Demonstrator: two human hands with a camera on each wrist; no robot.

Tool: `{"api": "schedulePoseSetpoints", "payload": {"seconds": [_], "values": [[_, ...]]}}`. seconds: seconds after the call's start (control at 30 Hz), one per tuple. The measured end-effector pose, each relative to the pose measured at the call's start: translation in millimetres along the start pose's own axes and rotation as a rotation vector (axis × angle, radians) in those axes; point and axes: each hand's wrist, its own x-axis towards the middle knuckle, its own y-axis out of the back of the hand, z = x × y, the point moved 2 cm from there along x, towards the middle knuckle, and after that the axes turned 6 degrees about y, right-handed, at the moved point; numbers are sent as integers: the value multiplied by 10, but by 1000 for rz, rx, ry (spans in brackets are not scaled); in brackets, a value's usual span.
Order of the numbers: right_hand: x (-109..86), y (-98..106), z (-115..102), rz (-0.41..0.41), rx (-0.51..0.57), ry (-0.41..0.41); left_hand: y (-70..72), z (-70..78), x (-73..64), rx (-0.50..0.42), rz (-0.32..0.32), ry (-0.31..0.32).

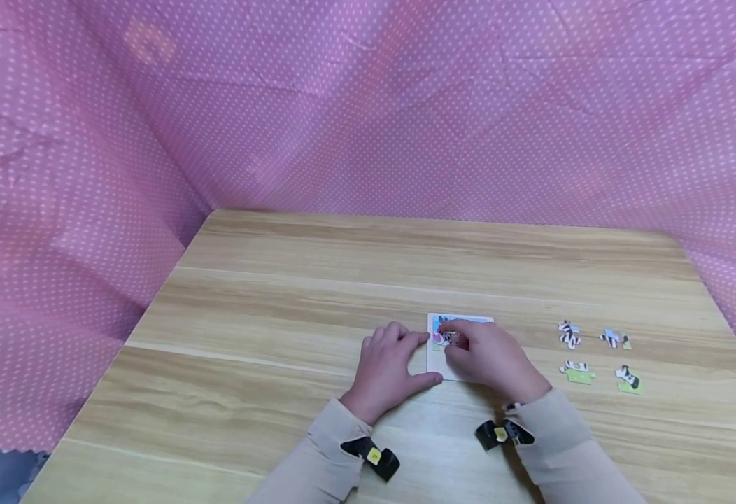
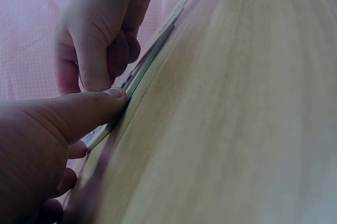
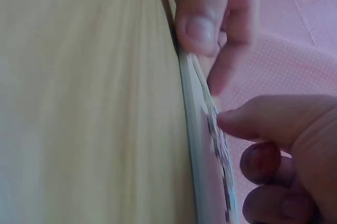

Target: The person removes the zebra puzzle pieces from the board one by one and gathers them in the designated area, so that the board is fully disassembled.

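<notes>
A small white puzzle board (image 1: pixel 439 369) lies on the table in front of me, with printed pieces in its upper part. My left hand (image 1: pixel 388 367) rests at its left side, thumb (image 2: pixel 108 105) on the near corner and index fingertip at the left edge. Over the board, my right hand (image 1: pixel 490 351) has its index finger and thumb on a puzzle piece (image 1: pixel 437 338) with pink and green print. The right thumb (image 3: pixel 239 121) touches the edge of the pieces in the right wrist view. The right hand hides much of the picture.
To the right of the board lie loose zebra-striped puzzle pieces: two at the back (image 1: pixel 569 334) (image 1: pixel 613 339), and two green-edged ones in front (image 1: pixel 577 372) (image 1: pixel 628 379). Pink dotted cloth (image 1: pixel 368 140) hangs behind and beside the wooden table (image 1: pixel 248 350).
</notes>
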Motion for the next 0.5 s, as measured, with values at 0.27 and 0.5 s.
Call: {"api": "schedulePoseSetpoints", "payload": {"seconds": [0.27, 0.5], "values": [[-10, 62, 36, 5, -2, 1, 9, 6, -1, -4, -1, 5], [-63, 124, 120, 8, 20, -27, 16, 6, -2, 6, -2, 5]]}}
